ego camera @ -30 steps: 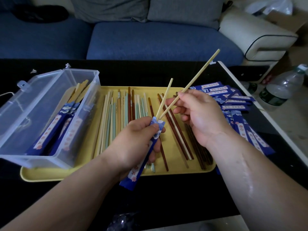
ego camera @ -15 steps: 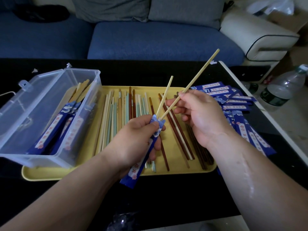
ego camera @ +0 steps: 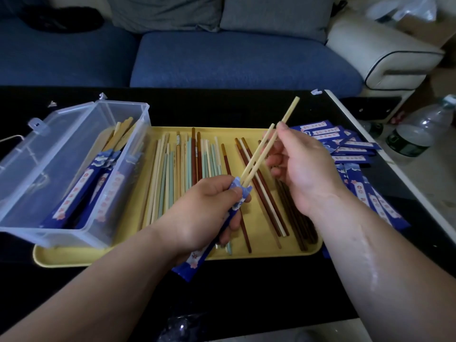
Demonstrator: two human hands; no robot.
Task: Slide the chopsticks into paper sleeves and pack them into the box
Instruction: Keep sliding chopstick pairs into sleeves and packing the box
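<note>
Blue sofa at the back, black table in front of it. Clear plastic box on the left, lid open, w/ filled sleeves lying inside; its right side sits on a yellow tray. Loose chopsticks, diff. colours, lie across the tray. Pile of blue sleeves just right of the tray. Left hand grips a blue sleeve above the tray, thumb & fingers curled round its top. Right hand pinches a pale chopstick pair near the upper ends, lower tips in the sleeve's mouth.

The box sits on the tray's left end; loose sleeves lie right.
</note>
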